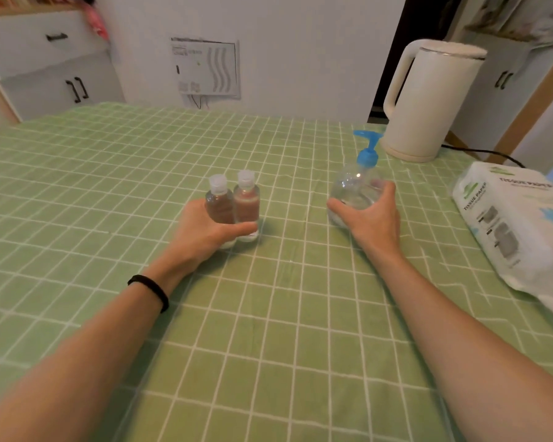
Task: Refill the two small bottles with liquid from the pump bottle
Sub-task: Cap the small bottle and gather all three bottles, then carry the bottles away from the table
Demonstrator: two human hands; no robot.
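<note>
Two small clear bottles, the left one [218, 202] and the right one [246, 199], stand upright side by side on the green checked tablecloth, both with their clear caps on. My left hand [205, 232] grips the pair, thumb across their fronts near the base. To the right stands a clear round pump bottle [355, 186] with a blue pump head, holding a little clear liquid. My right hand [372, 215] is wrapped round its lower right side.
A white electric kettle [428, 100] stands behind the pump bottle, its black cord trailing right. A pack of tissue paper [517, 224] lies at the table's right edge. The green checked table [268, 330] stretches toward me between my forearms.
</note>
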